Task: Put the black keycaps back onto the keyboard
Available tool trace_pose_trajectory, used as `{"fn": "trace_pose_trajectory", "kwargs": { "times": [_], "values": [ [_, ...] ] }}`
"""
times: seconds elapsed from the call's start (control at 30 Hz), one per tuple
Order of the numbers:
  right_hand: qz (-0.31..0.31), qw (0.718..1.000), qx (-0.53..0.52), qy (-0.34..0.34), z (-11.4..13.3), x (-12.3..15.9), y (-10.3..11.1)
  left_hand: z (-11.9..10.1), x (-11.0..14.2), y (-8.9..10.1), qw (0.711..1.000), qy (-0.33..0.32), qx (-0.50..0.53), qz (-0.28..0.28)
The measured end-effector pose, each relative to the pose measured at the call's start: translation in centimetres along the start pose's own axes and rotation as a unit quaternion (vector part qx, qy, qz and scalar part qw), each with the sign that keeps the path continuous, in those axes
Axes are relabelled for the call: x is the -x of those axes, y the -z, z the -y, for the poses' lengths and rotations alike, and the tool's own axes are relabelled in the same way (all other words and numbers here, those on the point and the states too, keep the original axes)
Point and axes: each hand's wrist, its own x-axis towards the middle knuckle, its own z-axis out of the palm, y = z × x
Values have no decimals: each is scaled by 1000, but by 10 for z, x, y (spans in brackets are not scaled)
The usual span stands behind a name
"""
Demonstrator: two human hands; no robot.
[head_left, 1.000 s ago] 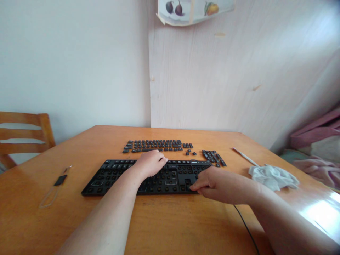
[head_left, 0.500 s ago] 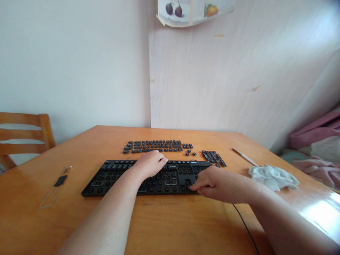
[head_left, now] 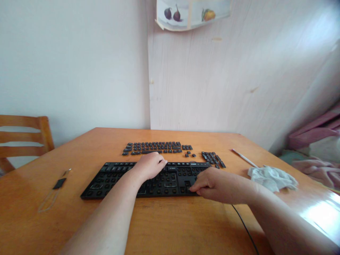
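Keyboard (head_left: 167, 182) flat on table (head_left: 164, 219), many sockets bare. Left hand (head_left: 150, 165) on its upper middle, right hand (head_left: 215, 183) at arrow-key area; hands apart, can't tell if either grips anything. Probably best: board steady, fingertip force straight, light. Loose keycaps (head_left: 156, 146) behind, cloth (head_left: 272, 178) right.

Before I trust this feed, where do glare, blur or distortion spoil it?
Head view: glare whites out part of the table at lower right; sheen brightens the wall at upper right; keycaps are too small and soft to read; right forearm looks stretched, probably by the lens.
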Motion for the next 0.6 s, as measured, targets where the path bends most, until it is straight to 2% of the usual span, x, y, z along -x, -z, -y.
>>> {"fn": "trace_pose_trajectory", "kwargs": {
  "times": [0.13, 0.27, 0.43, 0.6],
  "values": [
    [-17, 1000, -15, -21, -10, 2, 3, 0, 0, 0, 1000, 2, 3, -2],
    [-104, 990, -24, -91, -30, 1, 5, 1, 0, -1, 1000, -1, -1, -3],
    [-195, 965, -8, -175, -50, -9, 4, 0, 0, -1, 1000, -7, -10, -7],
    [-219, 950, 31, -220, -69, -27, 8, -2, 2, 1, 1000, 0, -12, -6]
  ]
}}
